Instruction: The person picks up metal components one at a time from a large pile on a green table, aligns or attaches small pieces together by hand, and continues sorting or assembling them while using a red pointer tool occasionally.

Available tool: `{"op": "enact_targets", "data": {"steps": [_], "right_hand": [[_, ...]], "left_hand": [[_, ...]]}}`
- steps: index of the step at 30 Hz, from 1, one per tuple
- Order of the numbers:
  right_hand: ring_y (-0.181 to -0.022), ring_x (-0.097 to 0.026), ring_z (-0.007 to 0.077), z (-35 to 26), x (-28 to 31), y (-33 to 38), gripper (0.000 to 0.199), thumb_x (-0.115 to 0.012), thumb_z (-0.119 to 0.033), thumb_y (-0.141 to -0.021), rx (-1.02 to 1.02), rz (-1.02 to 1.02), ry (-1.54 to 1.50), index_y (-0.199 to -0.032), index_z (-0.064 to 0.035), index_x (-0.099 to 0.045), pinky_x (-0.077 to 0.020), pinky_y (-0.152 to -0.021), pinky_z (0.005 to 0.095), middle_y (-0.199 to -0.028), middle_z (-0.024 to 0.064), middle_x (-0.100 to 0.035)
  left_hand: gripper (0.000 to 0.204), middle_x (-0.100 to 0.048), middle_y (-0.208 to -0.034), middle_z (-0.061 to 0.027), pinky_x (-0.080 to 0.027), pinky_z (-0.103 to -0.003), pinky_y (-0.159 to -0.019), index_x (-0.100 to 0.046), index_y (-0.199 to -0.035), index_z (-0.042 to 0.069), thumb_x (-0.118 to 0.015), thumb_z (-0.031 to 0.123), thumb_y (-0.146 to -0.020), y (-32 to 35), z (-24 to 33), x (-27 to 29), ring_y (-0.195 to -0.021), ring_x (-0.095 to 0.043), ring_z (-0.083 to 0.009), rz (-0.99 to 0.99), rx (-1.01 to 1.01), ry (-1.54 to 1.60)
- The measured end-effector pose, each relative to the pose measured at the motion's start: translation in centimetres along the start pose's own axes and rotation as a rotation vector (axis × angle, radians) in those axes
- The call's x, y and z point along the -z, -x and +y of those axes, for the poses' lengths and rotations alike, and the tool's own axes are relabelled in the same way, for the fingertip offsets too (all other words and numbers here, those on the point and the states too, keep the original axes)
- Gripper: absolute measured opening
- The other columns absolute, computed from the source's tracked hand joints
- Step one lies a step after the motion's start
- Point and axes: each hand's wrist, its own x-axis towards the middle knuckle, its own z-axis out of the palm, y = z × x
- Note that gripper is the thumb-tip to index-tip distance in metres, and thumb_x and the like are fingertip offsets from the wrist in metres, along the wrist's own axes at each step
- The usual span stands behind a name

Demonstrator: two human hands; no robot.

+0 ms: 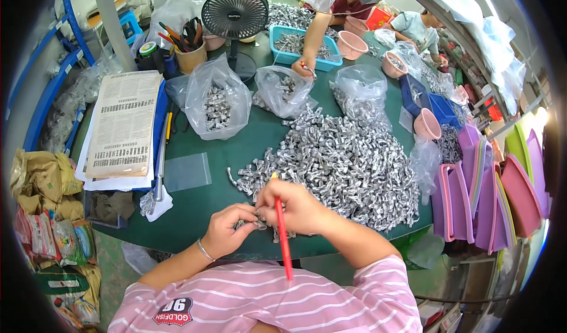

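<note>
My left hand, with a metal bangle at its wrist, is closed in a pinch on a small grey metal part near the table's front edge. Right beside it, my right hand is closed around a long, thin red tool with a yellow end. The tool slants down toward my striped shirt; its exact kind cannot be made out. The fingertips of both hands meet at the part and partly hide it. Just beyond my hands spreads a large heap of small silvery metal parts.
Clear plastic bags of parts line the heap's far side. A black fan and a blue basin stand behind. Papers lie left; purple bins stand right. Opposite, a co-worker's hand holds something small.
</note>
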Motion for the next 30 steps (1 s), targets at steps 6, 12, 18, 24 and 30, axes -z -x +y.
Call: {"op": "enact_targets", "data": {"steps": [6,12,18,24,30], "right_hand": [[-0.066,-0.052,0.0113,5.2,13.3,-6.1,0.022,-0.062,0.002,-0.075,0.012,0.755,0.134,-0.075,-0.005,-0.042,-0.0457,-0.059,0.0255,-0.075,0.0061,-0.057],[-0.069,-0.052,0.013,9.5,18.1,-10.7,0.03,-0.07,-0.001,-0.068,-0.009,0.865,0.234,-0.079,-0.0046,-0.043,-0.0454,-0.063,0.0269,-0.076,0.0055,-0.055],[-0.064,-0.05,0.029,10.1,17.4,-13.4,0.032,-0.072,-0.003,-0.063,0.133,0.895,0.583,-0.075,-0.004,-0.042,-0.0424,-0.06,0.0343,-0.07,0.0116,-0.051],[-0.064,-0.05,0.0301,10.2,17.8,-13.9,0.026,-0.067,-0.001,-0.068,0.162,0.938,0.567,-0.075,-0.0039,-0.042,-0.0423,-0.059,0.0351,-0.07,0.0121,-0.052],[-0.062,-0.05,0.0204,9.4,18.2,-13.2,0.024,-0.063,0.002,-0.071,0.252,1.056,0.544,-0.076,-0.0042,-0.041,-0.0436,-0.058,0.0297,-0.073,0.0093,-0.053]], "left_hand": [[0.028,-0.057,-0.092,-0.0081,-0.05,-0.025,-0.07,-0.049,-0.105,-0.001,-0.057,-0.008,-0.079,-0.4,-0.3,-0.8,-0.081,-0.059,-0.0132,0.139,0.331,0.681],[0.038,-0.054,-0.082,-0.0057,-0.048,-0.022,-0.058,-0.038,-0.117,0.0,-0.052,-0.005,-0.082,-1.8,0.0,0.5,-0.064,-0.054,-0.0103,0.07,0.474,0.574],[0.026,-0.046,-0.071,-0.0023,-0.033,-0.019,-0.041,-0.041,-0.094,0.006,-0.056,-0.007,-0.077,-2.2,-0.5,1.2,-0.049,-0.041,-0.0058,0.155,0.564,0.502],[0.023,-0.048,-0.068,-0.0009,-0.033,-0.018,-0.041,-0.042,-0.088,0.006,-0.059,-0.005,-0.077,-2.5,-0.7,1.6,-0.048,-0.041,-0.0036,0.194,0.539,0.695],[0.009,-0.046,-0.061,0.0007,-0.032,-0.018,-0.041,-0.048,-0.089,0.003,-0.053,-0.001,-0.083,-3.2,-0.2,1.9,-0.048,-0.041,-0.0035,0.154,0.57,0.726]]}}
